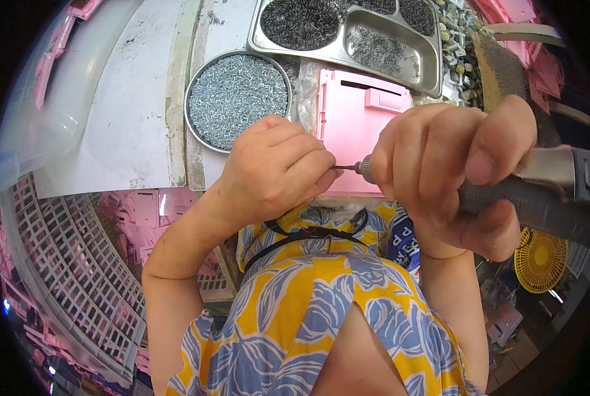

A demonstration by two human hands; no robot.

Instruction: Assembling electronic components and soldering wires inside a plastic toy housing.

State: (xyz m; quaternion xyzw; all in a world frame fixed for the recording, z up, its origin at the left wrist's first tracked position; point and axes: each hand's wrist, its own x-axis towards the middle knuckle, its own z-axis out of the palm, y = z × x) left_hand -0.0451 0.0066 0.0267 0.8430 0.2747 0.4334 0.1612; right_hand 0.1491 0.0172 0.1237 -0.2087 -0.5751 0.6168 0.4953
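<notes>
My right hand (450, 155) is wrapped round a grey power screwdriver (552, 175) held sideways, its bit pointing left. The fingers of my left hand (278, 165) are closed at the tip of the thin bit. Whatever they pinch there is hidden. Below and beyond both hands lies a pink plastic panel (344, 122) with a dark slot near its far edge. Just past my left hand stands a round metal tin (188, 109) full of small silver screws (235, 96).
A metal compartment tray (426, 76) with dark and silver small parts sits at the far side. Several small pale parts (457, 56) lie right of it. A white slatted basket (77, 284) and pink pieces (143, 211) are at left, a yellow basket (541, 261) at lower right.
</notes>
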